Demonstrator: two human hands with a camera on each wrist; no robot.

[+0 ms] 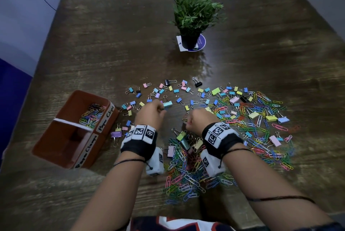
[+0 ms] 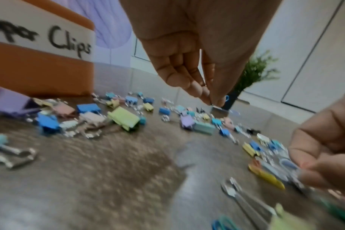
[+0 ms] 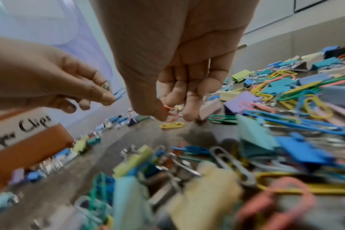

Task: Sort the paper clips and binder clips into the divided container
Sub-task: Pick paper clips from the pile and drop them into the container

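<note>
An orange divided container (image 1: 86,94) stands at the left. Its far compartment, labelled "Paper Clips", holds several coloured paper clips (image 1: 91,116); the near one, labelled "Paper Clamps", looks empty. My left hand (image 1: 162,110) hovers over scattered binder clips (image 1: 169,104) and pinches a blue paper clip (image 3: 120,92) between thumb and fingers. My right hand (image 1: 186,121) is beside it, just above the table, and pinches a few red and pink paper clips (image 3: 168,107). A yellow paper clip (image 3: 172,125) lies right under it.
A mixed heap of paper clips and binder clips (image 1: 257,118) spreads right of and below the hands. Small binder clips (image 1: 128,108) lie between the hands and the container. A potted plant (image 1: 194,16) stands at the table's far middle.
</note>
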